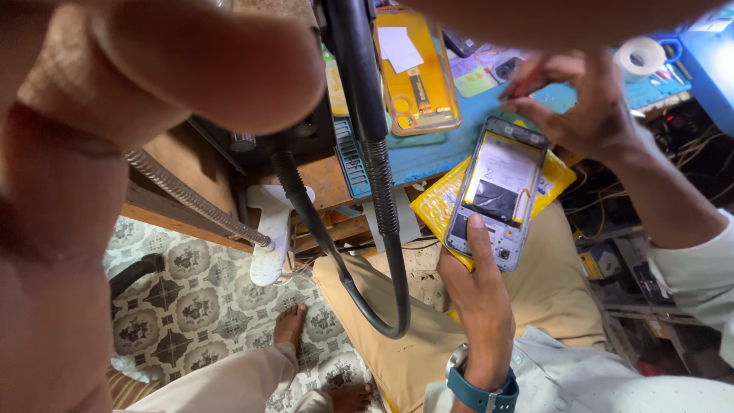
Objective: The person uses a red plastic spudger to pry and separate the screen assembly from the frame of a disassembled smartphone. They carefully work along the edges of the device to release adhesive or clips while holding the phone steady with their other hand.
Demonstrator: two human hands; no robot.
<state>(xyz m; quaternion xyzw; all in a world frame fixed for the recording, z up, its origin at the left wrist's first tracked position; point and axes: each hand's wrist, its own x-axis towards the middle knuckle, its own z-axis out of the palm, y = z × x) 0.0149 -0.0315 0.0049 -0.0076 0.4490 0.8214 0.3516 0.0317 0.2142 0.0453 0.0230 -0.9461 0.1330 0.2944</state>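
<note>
Gripping an opened phone (498,200) from below, the left hand (475,294) wraps its fingers behind the body while the thumb (483,243) lies flat along the lower left part of the exposed back. The phone stands tilted, its back cover off, showing a white and black inner panel with a pale frame around it. It sits above a yellow packet (442,205), which shows on both sides of it; whether the two touch cannot be told. A blue watch (480,391) circles the left wrist.

The right hand (587,107) is at the phone's top right corner, fingers bent and drawn together just above the upper edge. The fingertips (527,93) are pinched, but whether they hold anything small or touch the phone frame cannot be told.

Behind the phone runs a blue work mat (443,153) on a wooden bench, carrying a yellow phone case (417,73) with a white slip on it. A roll of white tape (641,55) lies at the far right. A black cable (382,191) hangs in a loop left of the phone. A large blurred finger (153,69) fills the left of the view, close to the lens. Bare feet (290,325) rest on a patterned floor (191,298) below.
</note>
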